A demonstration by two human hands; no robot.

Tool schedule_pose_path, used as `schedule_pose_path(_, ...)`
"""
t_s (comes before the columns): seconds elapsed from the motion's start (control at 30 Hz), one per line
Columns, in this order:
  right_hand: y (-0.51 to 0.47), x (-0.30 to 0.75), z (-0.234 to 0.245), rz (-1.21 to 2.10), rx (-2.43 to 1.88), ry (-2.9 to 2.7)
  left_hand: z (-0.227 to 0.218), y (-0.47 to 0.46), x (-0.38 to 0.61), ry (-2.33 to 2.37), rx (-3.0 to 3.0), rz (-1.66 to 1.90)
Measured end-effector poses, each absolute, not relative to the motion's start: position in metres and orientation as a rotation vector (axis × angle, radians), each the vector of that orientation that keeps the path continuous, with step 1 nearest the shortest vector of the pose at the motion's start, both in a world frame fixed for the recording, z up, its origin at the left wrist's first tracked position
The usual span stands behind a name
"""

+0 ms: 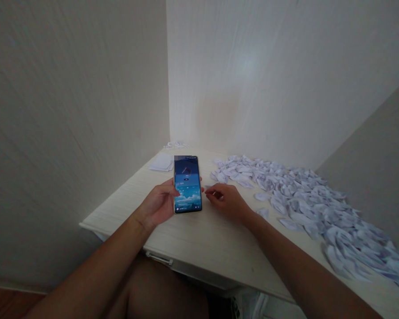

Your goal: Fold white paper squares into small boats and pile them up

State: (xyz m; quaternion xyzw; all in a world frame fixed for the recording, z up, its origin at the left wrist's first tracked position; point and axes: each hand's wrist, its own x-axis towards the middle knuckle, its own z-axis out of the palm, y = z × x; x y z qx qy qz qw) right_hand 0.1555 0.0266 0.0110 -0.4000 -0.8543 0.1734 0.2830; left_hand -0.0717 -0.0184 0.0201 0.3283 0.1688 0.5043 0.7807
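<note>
A smartphone (188, 185) with a lit blue screen showing sky and clouds stands tilted up above the table. My left hand (161, 201) is wrapped round it from the left, its thumb over the screen's left edge and other fingertips showing at the right edge. Just right of the phone is my right hand (226, 200), its fingers curled in toward the thumb, with nothing visible between them. Beyond and beside the right hand lie many folded white paper pieces (295, 195), heaped along the table.
Flat white paper sheets (162, 162) lie left of the phone. White scraps (176, 145) sit in the far corner of the pale table (199, 248). Walls enclose its left, back and right sides. A drawer handle (158, 258) shows below the front edge, above my legs.
</note>
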Motion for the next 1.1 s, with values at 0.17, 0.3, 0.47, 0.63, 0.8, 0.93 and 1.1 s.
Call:
schedule_pose_path(0.17,0.0263,0.1552,0.0113,0.479,-1.078,-2.282,0.0201,-0.0182,-0.0724,0.409,0.640,1.110)
schedule_pose_path(0.3,0.0262,0.1549,0.0122,0.481,-1.077,-2.281,0.0204,-0.0180,-0.0719,0.427,0.640,1.127)
schedule_pose_path(0.47,0.0267,0.1549,0.0132,0.469,-1.082,-2.288,0.0216,-0.0178,-0.0696,0.465,0.658,1.142)
schedule_pose_path(0.63,0.0268,0.1554,0.0130,0.480,-1.076,-2.287,0.0222,-0.0181,-0.0689,0.462,0.641,1.140)
schedule_pose_path(0.8,0.0258,0.1552,0.0134,0.462,-1.071,-2.294,0.0232,-0.0183,-0.0690,0.455,0.599,1.132)
schedule_pose_path(0.93,0.0258,0.1550,0.0138,0.458,-1.061,-2.302,0.0229,-0.0172,-0.0685,0.440,0.568,1.132)
schedule_pose_path(1.1,0.0270,0.1552,0.0126,0.459,-1.058,-2.297,0.0203,-0.0161,-0.0683,0.402,0.611,1.124)
